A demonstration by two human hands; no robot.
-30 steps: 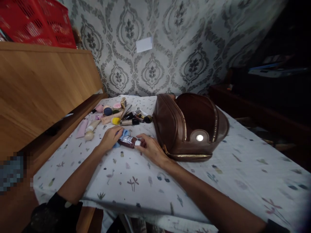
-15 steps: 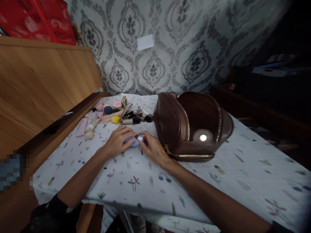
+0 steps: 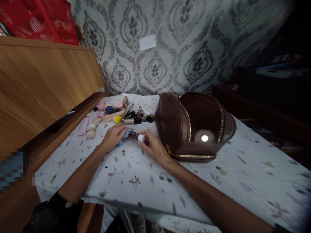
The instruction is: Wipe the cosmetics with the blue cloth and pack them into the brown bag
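Note:
A small dark reddish bottle (image 3: 133,135) with a white cap (image 3: 141,138) lies level between my hands, above the table. My right hand (image 3: 154,147) pinches it by the cap end. My left hand (image 3: 113,137) is closed around a blue cloth (image 3: 126,132), which wraps the bottle's other end. Just beyond my hands are several cosmetics, among them a yellow sponge (image 3: 117,119) and a beige tube with a black cap (image 3: 130,121). To the right of my right hand stands a brown leather bag (image 3: 172,126), unzipped and gaping.
A patterned white cloth (image 3: 116,181) covers the table. Farther left on it lie a pink tube (image 3: 84,126) and a round cream-coloured item (image 3: 90,133). A wooden panel (image 3: 48,74) borders the left side, with a red plastic crate (image 3: 46,24) on top.
My left hand has slid left with the blue cloth, away from my right hand. More of the bottle's dark body now shows between them. The bag and cosmetics stay put.

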